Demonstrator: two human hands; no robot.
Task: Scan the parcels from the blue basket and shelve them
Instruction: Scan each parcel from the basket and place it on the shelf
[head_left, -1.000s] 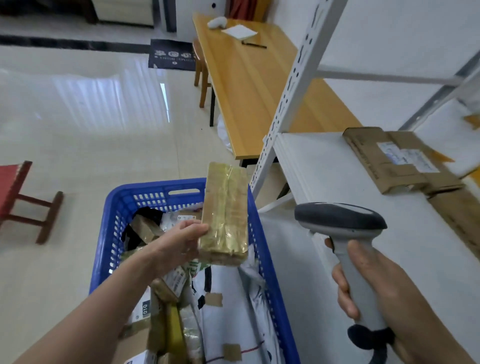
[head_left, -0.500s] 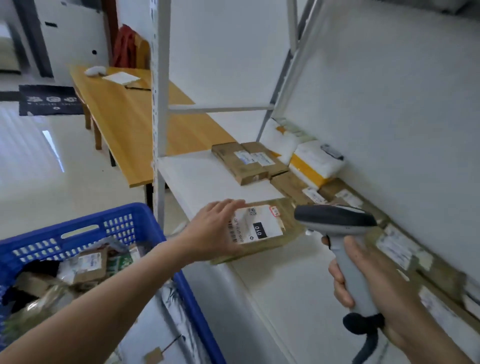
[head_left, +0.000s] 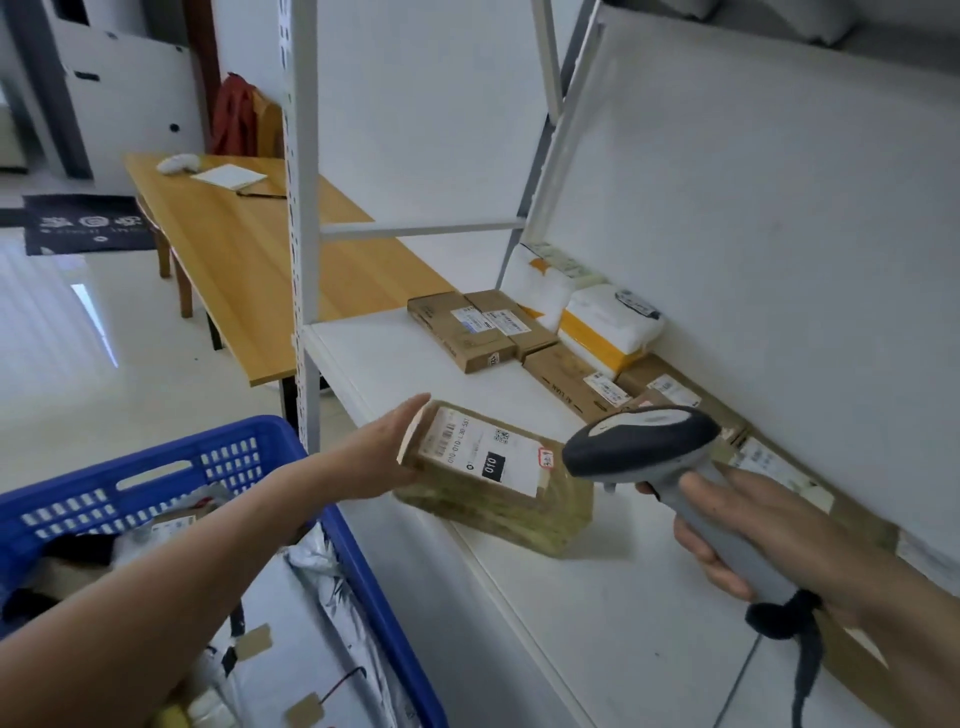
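Note:
A tape-wrapped brown parcel (head_left: 493, 480) with a white label marked 010 lies label-up near the front edge of the white shelf (head_left: 597, 634). My left hand (head_left: 384, 452) rests with straight fingers against the parcel's left end. My right hand (head_left: 769, 535) grips the handle of a grey barcode scanner (head_left: 641, 444), whose head hovers just right of the parcel's label. The blue basket (head_left: 156, 460) stands at the lower left, holding several more bags and boxes.
Brown boxes (head_left: 470, 327) and white-and-yellow bags (head_left: 608, 322) line the back of the shelf along the wall. A white shelf upright (head_left: 300, 208) rises between basket and shelf. A wooden table (head_left: 244, 254) stands behind it, beside shiny floor.
The parcel came out of the basket, was turned label-up and now lies on the shelf. My left hand has shifted from gripping it to resting on its left end. The scanner stays beside it.

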